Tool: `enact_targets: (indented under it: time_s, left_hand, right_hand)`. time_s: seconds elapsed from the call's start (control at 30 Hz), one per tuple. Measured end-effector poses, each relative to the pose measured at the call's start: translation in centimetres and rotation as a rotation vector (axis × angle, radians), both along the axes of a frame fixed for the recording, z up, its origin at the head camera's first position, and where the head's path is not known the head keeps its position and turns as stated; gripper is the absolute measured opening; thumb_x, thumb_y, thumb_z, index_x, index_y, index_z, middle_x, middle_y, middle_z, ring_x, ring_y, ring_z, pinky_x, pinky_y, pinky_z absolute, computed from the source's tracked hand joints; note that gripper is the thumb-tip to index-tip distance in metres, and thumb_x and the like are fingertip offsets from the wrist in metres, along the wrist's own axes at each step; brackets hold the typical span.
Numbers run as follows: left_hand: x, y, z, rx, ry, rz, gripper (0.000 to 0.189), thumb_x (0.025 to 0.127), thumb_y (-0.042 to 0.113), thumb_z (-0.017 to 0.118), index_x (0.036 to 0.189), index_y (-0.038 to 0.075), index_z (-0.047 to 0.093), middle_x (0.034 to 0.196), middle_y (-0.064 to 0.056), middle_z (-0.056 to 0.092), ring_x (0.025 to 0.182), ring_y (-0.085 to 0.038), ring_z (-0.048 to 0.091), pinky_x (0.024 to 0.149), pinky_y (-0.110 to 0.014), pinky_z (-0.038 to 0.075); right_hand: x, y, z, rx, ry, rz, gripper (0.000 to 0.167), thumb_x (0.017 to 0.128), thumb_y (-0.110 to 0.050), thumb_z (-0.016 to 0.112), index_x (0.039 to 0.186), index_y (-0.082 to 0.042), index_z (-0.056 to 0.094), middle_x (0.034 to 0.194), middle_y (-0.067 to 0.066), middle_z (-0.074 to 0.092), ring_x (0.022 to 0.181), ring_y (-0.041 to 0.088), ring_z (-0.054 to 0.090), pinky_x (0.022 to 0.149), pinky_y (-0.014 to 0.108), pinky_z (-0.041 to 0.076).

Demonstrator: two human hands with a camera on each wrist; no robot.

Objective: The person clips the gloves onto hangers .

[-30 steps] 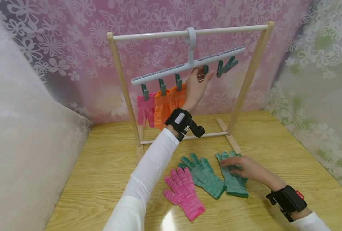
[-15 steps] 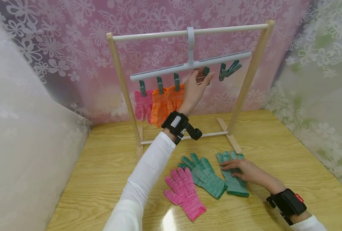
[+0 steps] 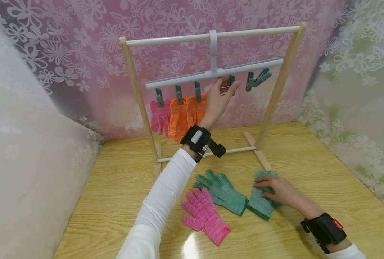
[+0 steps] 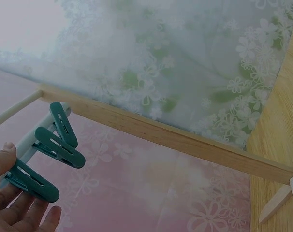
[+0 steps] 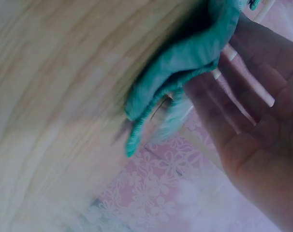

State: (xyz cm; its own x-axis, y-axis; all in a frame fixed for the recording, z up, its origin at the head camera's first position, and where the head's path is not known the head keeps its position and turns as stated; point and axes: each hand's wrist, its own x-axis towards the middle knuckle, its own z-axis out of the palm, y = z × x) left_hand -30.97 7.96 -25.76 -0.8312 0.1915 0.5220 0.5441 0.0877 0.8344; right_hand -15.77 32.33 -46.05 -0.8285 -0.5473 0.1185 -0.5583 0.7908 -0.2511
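Note:
In the head view my left hand (image 3: 216, 102) pinches a dark green clothes peg (image 3: 232, 84) under the pale grey hanger (image 3: 198, 76). The left wrist view has the thumb on top of this peg (image 4: 33, 182) and the fingers beneath. My right hand (image 3: 280, 192) rests on a green knitted glove (image 3: 260, 207) on the table, with fairly straight fingers touching it. A second green glove (image 3: 225, 196) lies at its left, partly under a pink glove (image 3: 206, 217). The right wrist view shows the green cuff (image 5: 185, 58) at the fingertips, blurred.
The hanger hooks over the white top bar (image 3: 179, 38) of a wooden stand (image 3: 280, 84). Pegs hold a pink glove (image 3: 160, 117) and orange gloves (image 3: 178, 118) at its left. Two more pegs (image 3: 256, 80) hang at its right. Flowered cloth (image 3: 81, 72) surrounds the table (image 3: 123, 194).
The hanger has turned slightly, its right end moving right. The green glove under my right hand has turned on the table, fingers to the right. The other green glove has shifted left.

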Motion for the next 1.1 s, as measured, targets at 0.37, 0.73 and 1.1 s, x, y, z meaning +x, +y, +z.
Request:
enact_targets:
  time_s: [0.37, 0.73, 1.1]
  left_hand:
    - [0.1, -0.1, 0.0, -0.009, -0.007, -0.009, 0.043, 0.102, 0.033, 0.064, 0.134, 0.006, 0.059, 0.128, -0.007, 0.064, 0.116, -0.012, 0.063, 0.093, -0.011, 0.048]
    - [0.2, -0.3, -0.1, 0.000, -0.007, -0.010, 0.040, 0.101, 0.032, 0.064, 0.132, 0.007, 0.060, 0.127, -0.007, 0.064, 0.115, -0.012, 0.063, 0.093, -0.012, 0.048]
    - [0.3, -0.2, 0.1, 0.001, -0.007, -0.023, 0.039, 0.102, 0.033, 0.064, 0.131, 0.008, 0.060, 0.126, -0.005, 0.064, 0.114, -0.010, 0.063, 0.092, -0.012, 0.050]
  right_hand:
    - [0.7, 0.0, 0.0, 0.107, 0.131, -0.216, 0.032, 0.084, -0.009, 0.081, 0.110, 0.009, 0.074, 0.086, 0.010, 0.055, 0.060, 0.010, 0.047, 0.049, 0.023, 0.037]
    - [1.8, 0.0, 0.4, 0.160, 0.154, -0.351, 0.045, 0.082, -0.028, 0.085, 0.059, -0.018, 0.047, 0.051, -0.006, 0.030, 0.045, 0.008, 0.032, 0.046, 0.024, 0.020]
    - [0.4, -0.3, 1.2, 0.110, 0.299, -0.284, 0.038, 0.086, -0.021, 0.080, 0.117, -0.001, 0.073, 0.097, 0.015, 0.069, 0.062, 0.020, 0.060, 0.049, 0.031, 0.045]
